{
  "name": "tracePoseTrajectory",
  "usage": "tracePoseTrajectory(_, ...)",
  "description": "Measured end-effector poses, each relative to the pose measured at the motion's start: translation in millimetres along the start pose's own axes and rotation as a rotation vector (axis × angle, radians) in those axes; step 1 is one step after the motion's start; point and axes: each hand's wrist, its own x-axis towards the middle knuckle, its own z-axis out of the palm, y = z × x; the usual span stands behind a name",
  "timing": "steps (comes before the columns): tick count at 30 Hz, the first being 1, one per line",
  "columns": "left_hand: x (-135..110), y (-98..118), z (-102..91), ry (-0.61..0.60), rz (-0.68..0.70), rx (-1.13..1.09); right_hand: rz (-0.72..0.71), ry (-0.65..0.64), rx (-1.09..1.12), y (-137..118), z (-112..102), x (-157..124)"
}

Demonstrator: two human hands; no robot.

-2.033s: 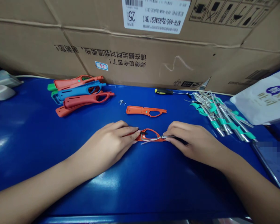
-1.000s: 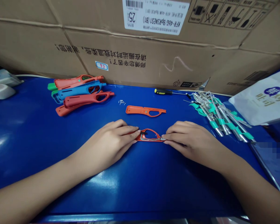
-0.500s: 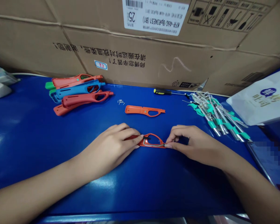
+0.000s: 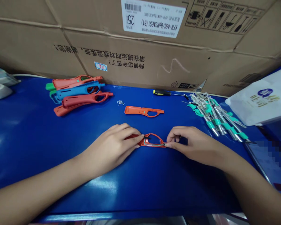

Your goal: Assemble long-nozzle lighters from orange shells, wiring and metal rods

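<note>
An orange plastic handle shell point(image 4: 152, 141) lies on the blue table point(image 4: 37, 140) between my hands, with a thin metal wire part set into its loop. My left hand point(image 4: 112, 148) covers the shell's left end, fingers closed over it and pressing it down. My right hand point(image 4: 192, 143) pinches the shell's right tip, where the metal part ends, between thumb and forefinger. A second orange shell point(image 4: 144, 111) lies a little farther back.
A stack of red, blue and green handle shells point(image 4: 78, 93) sits at the back left. Small screws point(image 4: 120, 102) and a screwdriver point(image 4: 164, 92) lie near the cardboard box point(image 4: 131, 47). Metal tubes with teal sleeves point(image 4: 215, 115) and a white bag point(image 4: 262, 100) lie right.
The metal wire part, earlier sticking out toward my right hand, now sits inside the shell's loop. My right fingers went from flat to a pinch at the tip. The shell shifted slightly nearer me.
</note>
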Motion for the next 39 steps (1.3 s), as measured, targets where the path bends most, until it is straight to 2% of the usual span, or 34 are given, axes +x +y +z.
tracePoseTrajectory(5,-1.6,-1.6,3.2,0.103,-0.062,-0.066,-0.112,0.031,-0.024,1.0,5.2,3.1)
tracePoseTrajectory(10,0.8,3.9,-0.9,0.132,-0.115,-0.075,-0.163,0.08,-0.135,1.3,13.9,6.4)
tracePoseTrajectory(14,1.1,6.7,-3.5,0.144,-0.083,-0.068,-0.184,0.105,-0.155,2.7,16.8,8.8)
tracePoseTrajectory(21,0.3,4.7,-0.6,0.136,-0.056,-0.017,-0.325,0.141,-0.282,-4.9,21.7,11.1)
tracePoseTrajectory(29,-0.7,10.1,-0.7,0.214,-0.039,-0.125,-0.325,0.156,-0.322,-5.7,21.9,10.2)
tracePoseTrajectory(33,-1.5,10.3,-0.3,0.195,-0.009,-0.129,-0.333,0.159,-0.336,-5.2,22.6,9.8)
tracePoseTrajectory(39,-0.6,8.3,-2.3,0.079,0.034,-0.078,-0.31,0.148,-0.3,0.0,18.6,10.1)
